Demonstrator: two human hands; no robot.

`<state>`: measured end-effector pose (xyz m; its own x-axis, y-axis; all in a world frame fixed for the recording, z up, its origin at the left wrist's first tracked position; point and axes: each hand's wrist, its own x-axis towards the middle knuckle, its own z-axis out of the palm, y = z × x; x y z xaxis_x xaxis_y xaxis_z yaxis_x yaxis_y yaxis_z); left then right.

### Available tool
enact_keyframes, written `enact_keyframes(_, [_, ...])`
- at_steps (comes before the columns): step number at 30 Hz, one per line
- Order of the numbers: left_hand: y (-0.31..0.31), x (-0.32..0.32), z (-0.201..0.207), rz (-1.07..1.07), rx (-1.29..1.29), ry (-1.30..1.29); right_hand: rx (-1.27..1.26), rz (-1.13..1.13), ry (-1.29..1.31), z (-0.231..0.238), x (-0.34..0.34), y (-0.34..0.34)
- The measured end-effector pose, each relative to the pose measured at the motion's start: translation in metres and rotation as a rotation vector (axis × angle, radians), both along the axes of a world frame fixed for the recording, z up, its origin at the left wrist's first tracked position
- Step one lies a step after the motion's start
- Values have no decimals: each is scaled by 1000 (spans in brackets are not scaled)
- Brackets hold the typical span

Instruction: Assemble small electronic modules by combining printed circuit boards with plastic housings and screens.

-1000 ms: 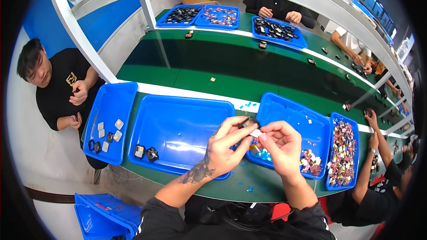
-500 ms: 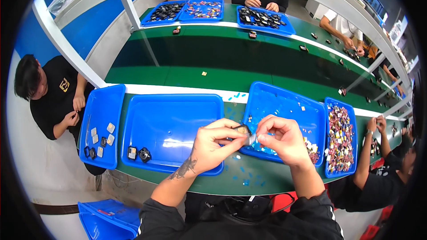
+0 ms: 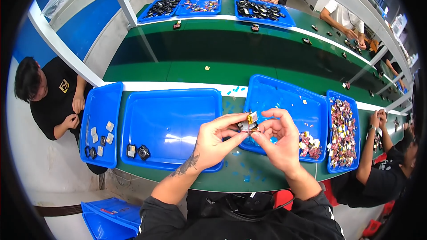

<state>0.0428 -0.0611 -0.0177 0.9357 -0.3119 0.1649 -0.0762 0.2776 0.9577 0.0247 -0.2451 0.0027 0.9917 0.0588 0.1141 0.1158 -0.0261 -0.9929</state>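
Note:
Between my hands is a small black casing, gripped by the fingers and thumb of my left hand. A silver pouch battery with a yellow strip stands up at its top edge, and some reddish wire shows below. My right hand meets the casing's right side, thumb and fingertips closed in a pinch. What exactly they pinch is too small to make out. Both hands are over the table's front part, between a large blue tray on the left and another blue tray on the right.
Two dark parts lie in the large tray. A narrow tray at far left holds several pale squares. Wired batteries fill the far-right tray. Blue scraps dot the green table. Co-workers sit around; a white frame stands over the bench.
The casing has been turned, and the silver and yellow battery now shows at its top. My right hand has come closer to the casing. The view has shifted slightly.

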Motion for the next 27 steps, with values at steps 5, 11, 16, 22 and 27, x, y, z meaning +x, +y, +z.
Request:
enact_keyframes(5, [-5, -2, 1, 54, 31, -14, -212, -22, -62, 5, 5, -2])
enact_keyframes(11, [-10, -3, 3, 56, -5, 62, -216, -30, -32, 5, 5, -6])
enact_keyframes(16, [-14, -5, -3, 50, -143, 160, -228, -32, -85, -5, 9, -2])
enact_keyframes(22, [-6, -7, -26, 144, -196, 100, -314, -105, -194, -24, 10, 25])
enact_keyframes(27, [36, -15, 12, 224, 628, -285, -218, 29, -90, -12, 72, -17])
